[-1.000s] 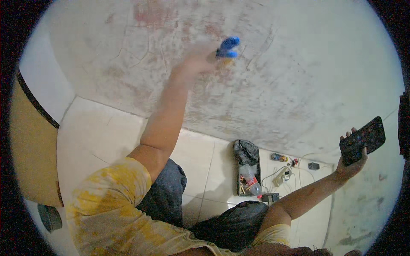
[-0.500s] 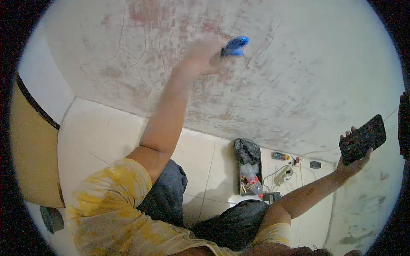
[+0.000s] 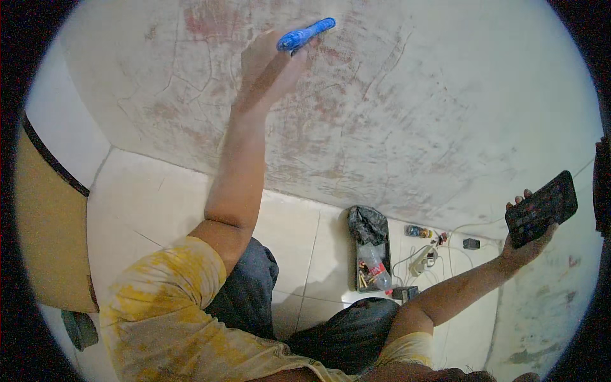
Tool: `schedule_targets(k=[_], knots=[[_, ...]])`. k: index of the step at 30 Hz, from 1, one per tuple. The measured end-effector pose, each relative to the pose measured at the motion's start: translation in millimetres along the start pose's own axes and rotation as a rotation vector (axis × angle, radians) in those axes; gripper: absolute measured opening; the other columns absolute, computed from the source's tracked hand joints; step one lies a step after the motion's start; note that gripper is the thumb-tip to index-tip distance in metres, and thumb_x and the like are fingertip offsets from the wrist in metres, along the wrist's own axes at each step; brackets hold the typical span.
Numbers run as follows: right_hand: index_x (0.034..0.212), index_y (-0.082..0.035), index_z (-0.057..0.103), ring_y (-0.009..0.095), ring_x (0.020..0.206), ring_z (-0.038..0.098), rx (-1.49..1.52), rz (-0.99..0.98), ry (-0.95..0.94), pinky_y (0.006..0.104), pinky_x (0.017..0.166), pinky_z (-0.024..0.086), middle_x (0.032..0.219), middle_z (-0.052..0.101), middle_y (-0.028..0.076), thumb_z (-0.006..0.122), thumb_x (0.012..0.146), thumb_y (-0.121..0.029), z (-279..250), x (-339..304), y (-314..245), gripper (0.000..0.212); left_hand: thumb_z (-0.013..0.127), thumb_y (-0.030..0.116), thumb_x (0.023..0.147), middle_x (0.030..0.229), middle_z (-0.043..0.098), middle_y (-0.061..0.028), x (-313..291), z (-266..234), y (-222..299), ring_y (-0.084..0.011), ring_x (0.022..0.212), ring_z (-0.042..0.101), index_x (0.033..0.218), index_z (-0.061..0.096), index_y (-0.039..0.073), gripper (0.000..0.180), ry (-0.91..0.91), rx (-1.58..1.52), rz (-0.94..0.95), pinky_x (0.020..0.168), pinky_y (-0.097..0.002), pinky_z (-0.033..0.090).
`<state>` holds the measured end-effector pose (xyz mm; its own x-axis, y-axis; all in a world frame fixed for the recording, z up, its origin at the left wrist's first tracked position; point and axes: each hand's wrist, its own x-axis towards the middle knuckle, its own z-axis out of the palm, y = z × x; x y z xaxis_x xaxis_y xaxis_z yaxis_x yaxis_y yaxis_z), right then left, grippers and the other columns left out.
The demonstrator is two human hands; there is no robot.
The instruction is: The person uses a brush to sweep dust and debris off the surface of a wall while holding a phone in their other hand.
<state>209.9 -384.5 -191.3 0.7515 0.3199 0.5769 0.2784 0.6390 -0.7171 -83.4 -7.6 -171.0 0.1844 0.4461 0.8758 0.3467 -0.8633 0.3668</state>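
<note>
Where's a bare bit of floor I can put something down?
There's bare tiled floor between the tan panel and the left arm, and another patch between the dark trousers and the black tray. It's crowded right of the tray: a power strip and a small black box lie there.

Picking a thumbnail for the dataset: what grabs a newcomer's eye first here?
Probably the bright blue object in the left hand, top centre, in front of the scuffed, reddish-stained wall. Next, the dark phone in the right hand, far right. Then the black tray with a plastic bottle, on the pale floor near the wall.
</note>
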Motion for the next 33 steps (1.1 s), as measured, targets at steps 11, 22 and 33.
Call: schedule_targets(k=[11,22,33], knots=[[0.131,-0.001,0.034,0.033,0.095,0.057,-0.027,0.000,0.028,0.0456,0.079,0.049,0.115,0.052,0.025,0.039,0.085,-0.058,-4,-1,2,0.074,0.059,0.028,0.078,0.080,0.065,-0.0144,1,-10,19,-0.0336,0.080,0.061,0.099,0.066,0.015,0.026,0.018,0.081,-0.054,0.069,-0.0417,0.047],[0.130,0.002,0.033,0.034,0.098,0.055,0.041,0.016,-0.059,0.0469,0.082,0.047,0.116,0.050,0.026,0.046,0.084,-0.049,-2,-1,0,0.070,0.059,0.026,0.079,0.085,0.065,-0.0159,-5,19,-25,-0.0323,0.080,0.062,0.099,0.066,0.011,0.026,-0.184,0.051,-0.239,0.066,-0.0410,0.049],[0.136,-0.002,0.027,0.039,0.109,0.050,0.244,0.041,-0.302,0.0510,0.091,0.042,0.127,0.042,0.029,0.038,0.087,-0.050,-16,12,10,0.070,0.065,0.032,0.080,0.100,0.062,-0.0089,-1,25,-22,-0.0193,0.089,0.058,0.102,0.062,0.010,0.032,-0.364,-0.246,-0.159,0.078,-0.0320,0.046]])
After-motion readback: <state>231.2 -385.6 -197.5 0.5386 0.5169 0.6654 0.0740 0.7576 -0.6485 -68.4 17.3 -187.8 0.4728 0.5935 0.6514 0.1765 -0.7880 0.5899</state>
